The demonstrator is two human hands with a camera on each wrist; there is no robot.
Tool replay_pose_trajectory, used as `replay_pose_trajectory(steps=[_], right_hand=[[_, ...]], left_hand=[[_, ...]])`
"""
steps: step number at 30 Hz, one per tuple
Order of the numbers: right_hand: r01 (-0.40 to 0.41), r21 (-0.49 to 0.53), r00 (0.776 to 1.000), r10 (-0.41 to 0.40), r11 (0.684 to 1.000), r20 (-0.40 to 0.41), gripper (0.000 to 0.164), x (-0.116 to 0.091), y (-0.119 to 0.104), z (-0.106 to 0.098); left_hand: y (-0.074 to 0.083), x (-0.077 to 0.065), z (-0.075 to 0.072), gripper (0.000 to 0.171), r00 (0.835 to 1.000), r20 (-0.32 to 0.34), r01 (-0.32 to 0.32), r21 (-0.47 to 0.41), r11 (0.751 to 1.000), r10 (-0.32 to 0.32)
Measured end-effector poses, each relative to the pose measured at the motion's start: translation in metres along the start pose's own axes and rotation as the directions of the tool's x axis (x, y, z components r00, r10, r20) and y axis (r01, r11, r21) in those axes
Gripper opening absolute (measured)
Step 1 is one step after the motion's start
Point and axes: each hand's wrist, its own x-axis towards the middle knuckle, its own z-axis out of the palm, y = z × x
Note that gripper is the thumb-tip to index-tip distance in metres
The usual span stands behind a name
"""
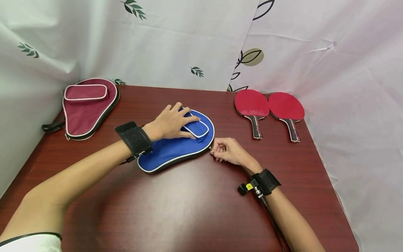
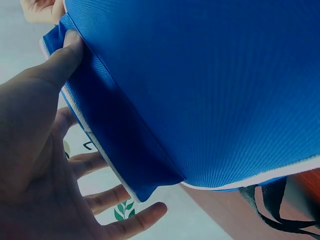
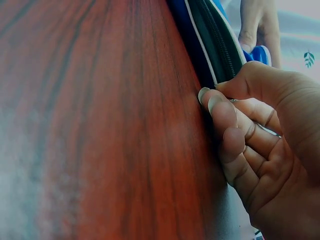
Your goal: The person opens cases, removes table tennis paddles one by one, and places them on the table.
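Blue paddle case [image 1: 171,148] held down and its zipper pull [image 1: 210,148] pinched.
The left hand [image 1: 171,122] is laid flat, fingers straight; the right hand [image 1: 228,151] has fingertips curled on the pull.

Dark red wood table [image 1: 189,210], white leaf-print curtain [image 1: 173,38] behind, even light

Head looks down; wrists close — all share blue case [image 1: 176,148].

Head view: bright, even, diffuse light; sharp focus; soft sheen on the dark desk [image 1: 189,210] in the foreground; faint shadows under the forearms; slight wide-angle bowing at edges. Left wrist view: dim, backlit, left hand [image 2: 35,165] in shadow. Right wrist view: near desk surface blurred, right hand [image 3: 265,150] moderately sharp.
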Motion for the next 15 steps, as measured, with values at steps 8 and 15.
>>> replay_pose_trajectory(steps=[8, 15], right_hand=[[0.01, 0.002, 1.0, -0.01, 1.0, 0.006, 0.017, 0.0007, -0.0003, 0.0005], [0.017, 0.013, 1.0, -0.017, 1.0, 0.004, 0.017, 0.0008, -0.0006, 0.0013]], left_hand=[[0.0029, -0.0003, 0.001, 0.075, 0.999, -0.002, 0.046, 0.029, 0.999, -0.046], [0.0045, -0.0006, 0.0036, 0.074, 0.998, -0.025, 0.06, 0.052, 0.997, -0.058]])
